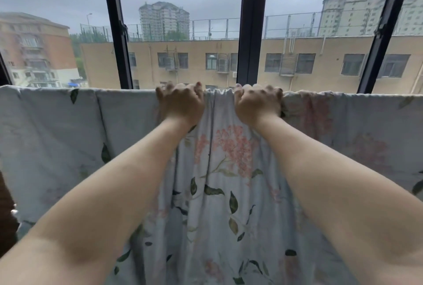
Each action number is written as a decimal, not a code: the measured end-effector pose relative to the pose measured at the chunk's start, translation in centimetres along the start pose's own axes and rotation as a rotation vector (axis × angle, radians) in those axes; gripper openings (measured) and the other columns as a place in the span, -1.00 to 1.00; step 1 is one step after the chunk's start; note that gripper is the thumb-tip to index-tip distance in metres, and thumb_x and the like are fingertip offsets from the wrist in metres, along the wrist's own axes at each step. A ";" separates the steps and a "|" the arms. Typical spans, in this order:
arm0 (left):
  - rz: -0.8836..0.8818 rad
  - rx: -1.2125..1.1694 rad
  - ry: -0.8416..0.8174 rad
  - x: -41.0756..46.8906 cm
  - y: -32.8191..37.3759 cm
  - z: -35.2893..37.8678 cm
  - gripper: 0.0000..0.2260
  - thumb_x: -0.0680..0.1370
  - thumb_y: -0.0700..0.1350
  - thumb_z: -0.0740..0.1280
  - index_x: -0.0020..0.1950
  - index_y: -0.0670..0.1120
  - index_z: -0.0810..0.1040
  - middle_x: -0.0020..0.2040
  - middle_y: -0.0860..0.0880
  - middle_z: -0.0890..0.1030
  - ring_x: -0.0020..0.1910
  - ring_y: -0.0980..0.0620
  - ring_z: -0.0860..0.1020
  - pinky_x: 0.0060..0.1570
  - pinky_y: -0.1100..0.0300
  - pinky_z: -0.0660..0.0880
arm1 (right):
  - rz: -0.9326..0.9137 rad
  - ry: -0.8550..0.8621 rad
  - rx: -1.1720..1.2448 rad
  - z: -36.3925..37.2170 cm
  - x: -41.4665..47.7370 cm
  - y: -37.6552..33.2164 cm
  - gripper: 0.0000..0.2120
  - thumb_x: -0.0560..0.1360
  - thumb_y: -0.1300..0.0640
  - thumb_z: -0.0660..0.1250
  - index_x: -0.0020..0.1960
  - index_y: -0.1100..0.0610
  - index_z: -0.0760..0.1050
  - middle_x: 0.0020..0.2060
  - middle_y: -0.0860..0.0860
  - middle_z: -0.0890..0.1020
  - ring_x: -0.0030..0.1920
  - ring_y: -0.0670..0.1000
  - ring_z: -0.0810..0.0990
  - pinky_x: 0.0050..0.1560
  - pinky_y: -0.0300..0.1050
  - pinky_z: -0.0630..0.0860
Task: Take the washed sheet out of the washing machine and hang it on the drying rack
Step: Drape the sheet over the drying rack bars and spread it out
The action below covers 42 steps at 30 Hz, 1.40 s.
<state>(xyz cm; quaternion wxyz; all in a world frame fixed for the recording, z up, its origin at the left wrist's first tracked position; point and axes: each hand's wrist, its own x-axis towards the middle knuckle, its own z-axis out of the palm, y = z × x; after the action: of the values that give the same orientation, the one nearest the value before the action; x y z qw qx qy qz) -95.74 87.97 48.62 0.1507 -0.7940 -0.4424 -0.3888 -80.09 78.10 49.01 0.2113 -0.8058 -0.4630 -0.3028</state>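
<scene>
My left hand [180,101] and my right hand [257,102] sit close together at the top fold of the pale blue sheet printed with pink blossoms and dark green leaves [219,193]; both are curled over that fold, knuckles toward me, fingertips hooked down the far side, each holding a bunch of cloth; between them the fabric is puckered into small gathers, and that is why I grip just there, since the slack has collected in the middle and needs drawing out sideways; the sheet itself is already out of the machine and draped across the width of the view, its top edge running level from the left border to the right, its near half hanging down in front of me; the drying rack under it is covered, so I cannot see the rail, only judge it from the straight line of the fold; to the left the cloth lies fairly flat, while below my wrists it falls in long creases; I keep my arms stretched forward because the fold is at arm's reach, in front of the black metal window frame [251,21]; I judge the hanging nearly done, with only the spreading left; damp cloth will drag on the rail, so pulling evenly should stop it sliding off one side.
</scene>
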 end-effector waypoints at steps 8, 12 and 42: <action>0.180 -0.062 0.038 0.1 -0.3 0.4 -0.43 0.67 0.19 -0.13 0.00 -0.06 0.61 -0.02 -0.08 0.67 0.00 -0.12 0.55 0.10 0.00 0.31 | -0.045 -0.043 -0.017 -1.0 -0.7 2.1 -0.32 0.57 -0.36 -0.25 0.01 0.05 0.50 0.05 0.12 0.58 0.19 0.15 0.45 0.19 0.14 0.26; 0.089 -0.095 0.063 0.6 -3.7 0.3 -0.51 0.64 0.23 -0.05 -0.24 -0.01 0.48 -0.14 -0.13 0.64 -0.05 -0.15 0.53 0.07 -0.03 0.32 | -0.007 -0.059 -0.011 -1.1 -0.9 3.0 -0.37 0.58 -0.34 -0.24 -0.02 0.03 0.46 0.05 0.13 0.57 0.19 0.15 0.44 0.20 0.12 0.26; -0.014 -0.488 -0.907 -36.2 5.0 13.5 -0.50 0.58 -0.08 0.29 0.50 -0.06 0.26 0.44 -0.06 0.39 0.31 -0.12 0.49 0.33 -0.01 0.41 | 0.192 -0.622 0.222 11.9 -33.1 13.5 -0.42 0.69 -0.08 -0.07 0.61 0.16 -0.03 0.60 0.05 0.01 0.59 0.02 0.00 0.54 -0.05 -0.05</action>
<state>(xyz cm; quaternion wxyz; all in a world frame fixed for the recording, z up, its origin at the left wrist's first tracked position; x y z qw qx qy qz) -96.16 71.82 13.20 -0.2487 -0.8917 -0.3652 -0.0981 -77.66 58.57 16.88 0.1738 -0.8715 -0.4575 0.0307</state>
